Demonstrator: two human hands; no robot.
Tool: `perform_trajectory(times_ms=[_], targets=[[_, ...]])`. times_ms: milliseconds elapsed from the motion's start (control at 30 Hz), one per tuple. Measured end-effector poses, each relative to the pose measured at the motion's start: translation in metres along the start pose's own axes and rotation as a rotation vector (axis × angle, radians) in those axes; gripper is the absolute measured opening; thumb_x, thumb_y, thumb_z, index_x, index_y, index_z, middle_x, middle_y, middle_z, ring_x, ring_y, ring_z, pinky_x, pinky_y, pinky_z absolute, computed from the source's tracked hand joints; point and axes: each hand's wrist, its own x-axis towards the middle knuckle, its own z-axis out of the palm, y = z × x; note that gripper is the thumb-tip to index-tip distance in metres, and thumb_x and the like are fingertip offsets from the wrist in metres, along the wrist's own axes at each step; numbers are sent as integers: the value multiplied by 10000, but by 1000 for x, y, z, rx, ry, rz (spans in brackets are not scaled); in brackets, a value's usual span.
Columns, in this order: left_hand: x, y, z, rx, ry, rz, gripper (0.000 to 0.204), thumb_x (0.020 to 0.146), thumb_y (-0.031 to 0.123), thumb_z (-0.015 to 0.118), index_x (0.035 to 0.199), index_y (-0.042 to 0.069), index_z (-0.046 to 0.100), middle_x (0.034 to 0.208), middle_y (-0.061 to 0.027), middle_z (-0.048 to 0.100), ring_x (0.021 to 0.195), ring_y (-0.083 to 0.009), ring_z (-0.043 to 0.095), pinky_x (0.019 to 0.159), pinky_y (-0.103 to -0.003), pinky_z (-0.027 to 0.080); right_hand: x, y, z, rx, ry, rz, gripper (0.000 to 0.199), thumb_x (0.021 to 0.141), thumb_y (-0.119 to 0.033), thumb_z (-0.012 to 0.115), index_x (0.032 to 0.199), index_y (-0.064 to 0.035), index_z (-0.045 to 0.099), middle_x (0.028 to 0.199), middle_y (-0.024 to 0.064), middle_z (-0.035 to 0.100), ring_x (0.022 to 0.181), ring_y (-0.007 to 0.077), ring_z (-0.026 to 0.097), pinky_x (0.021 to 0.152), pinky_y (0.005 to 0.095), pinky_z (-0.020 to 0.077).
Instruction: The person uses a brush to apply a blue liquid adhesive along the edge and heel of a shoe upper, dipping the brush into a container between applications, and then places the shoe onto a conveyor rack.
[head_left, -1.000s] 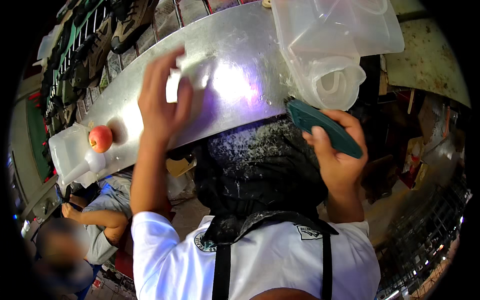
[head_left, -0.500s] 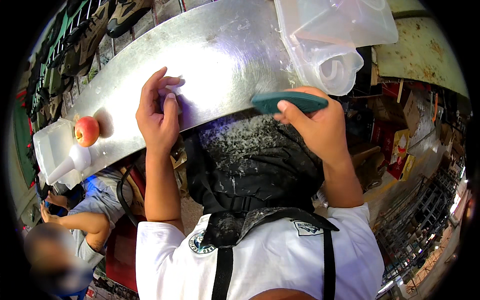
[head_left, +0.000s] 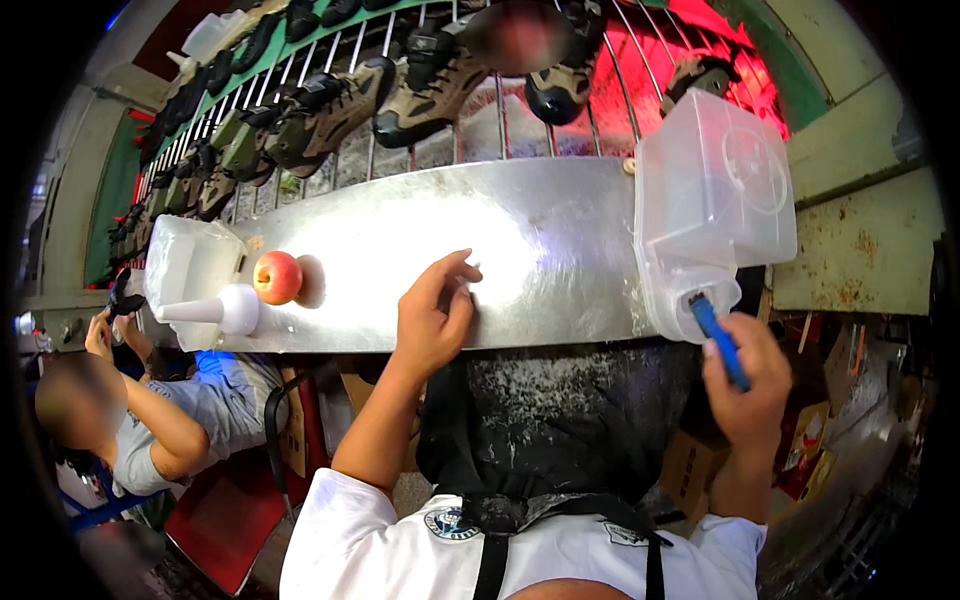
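My right hand (head_left: 752, 385) is closed around the blue handle of a small brush (head_left: 722, 343). The brush's dark tip is at the mouth of a translucent plastic cup (head_left: 672, 312), which joins a larger clear plastic tank (head_left: 700, 185) at the right end of the metal table (head_left: 575, 240). Over the table's front edge, near the middle, hovers my left hand (head_left: 438, 312). Its index finger reaches out and the thumb stands apart, with nothing visible between them. A red apple (head_left: 278, 277) sits on the table to its left.
Beyond the table, shoes (head_left: 335, 115) sit on a rack of metal bars, with red light at the far right. Left stand a clear plastic container (head_left: 195, 255) and a white nozzle-shaped piece (head_left: 215, 310). A seated person (head_left: 190, 420) is at lower left beside a red chair (head_left: 230, 510).
The view has shifted, showing more of the rack. My right hand, earlier holding a flat dark-teal thing, now grips a blue-handled brush at the cup. My left hand still hovers at the table.
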Motion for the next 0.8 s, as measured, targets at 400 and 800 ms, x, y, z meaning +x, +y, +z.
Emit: perform_trajectory(times_ms=[400,800], targets=[[0,4,-2,-12,8,11,399,907,-50,568,1296,27,607,1016,-75,710,747,-101,629,680,-247,507,25,24,-44,853,60,647,251,882,-177,691,1046,0,624,809,83,641,529,89,545,478,226,440],[3,16,-14,-114,-29,62,374,906,-70,565,1269,3,618,971,-105,708,793,-151,657,708,-260,516,121,106,-15,1143,573,628,327,994,-387,608,969,-65,659,786,26,632,493,47,426,423,211,276]])
